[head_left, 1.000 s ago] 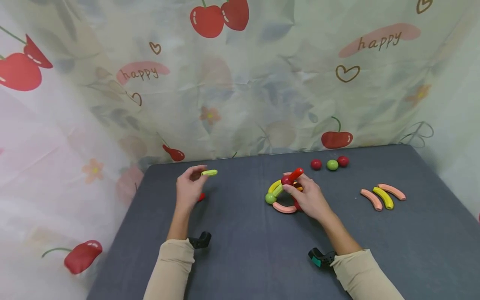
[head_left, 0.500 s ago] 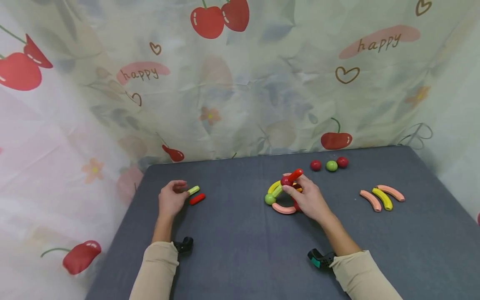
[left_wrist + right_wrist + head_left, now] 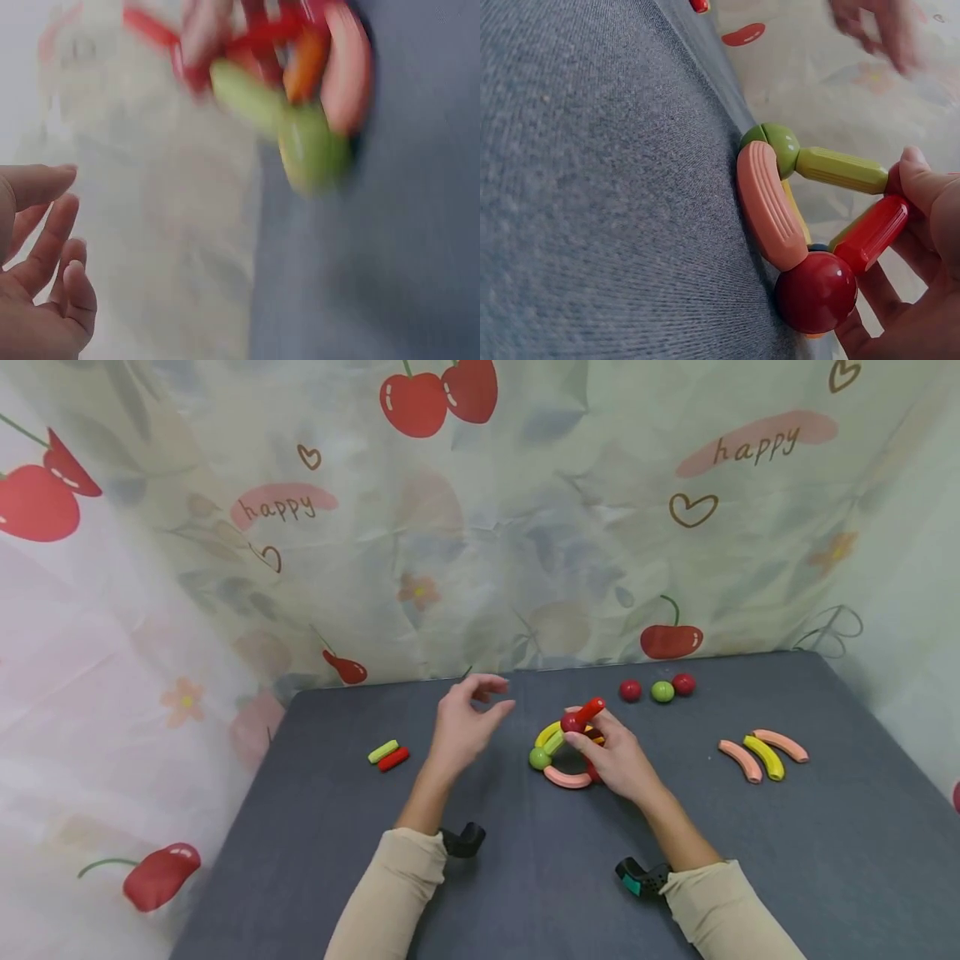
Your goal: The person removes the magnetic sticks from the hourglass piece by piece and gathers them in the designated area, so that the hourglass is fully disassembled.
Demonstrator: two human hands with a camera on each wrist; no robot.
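Note:
My right hand (image 3: 621, 758) pinches the dark red ball (image 3: 573, 722) at the top of a frame of magnetic building sticks and balls. A straight red stick (image 3: 592, 708) juts up from that ball. Lower down are a green ball (image 3: 778, 147), a curved pink stick (image 3: 765, 206), a light green stick (image 3: 841, 170) and another red ball (image 3: 817, 292); the far side is partly hidden by the hand. To the left of the frame, my left hand (image 3: 467, 727) is raised over the table, fingers apart and holding nothing. In the left wrist view the frame is blurred.
A light green stick (image 3: 383, 752) and a red stick (image 3: 393, 759) lie side by side at left. At the back right sit two red balls and a green ball (image 3: 662, 692). Two curved pink sticks flank a yellow one (image 3: 764, 757) at right. Behind the table hangs a printed curtain (image 3: 525, 527).
My left hand carried the light green stick leftward, laid it beside the red stick and let go, then came back right toward the frame. My right hand has stayed in place.

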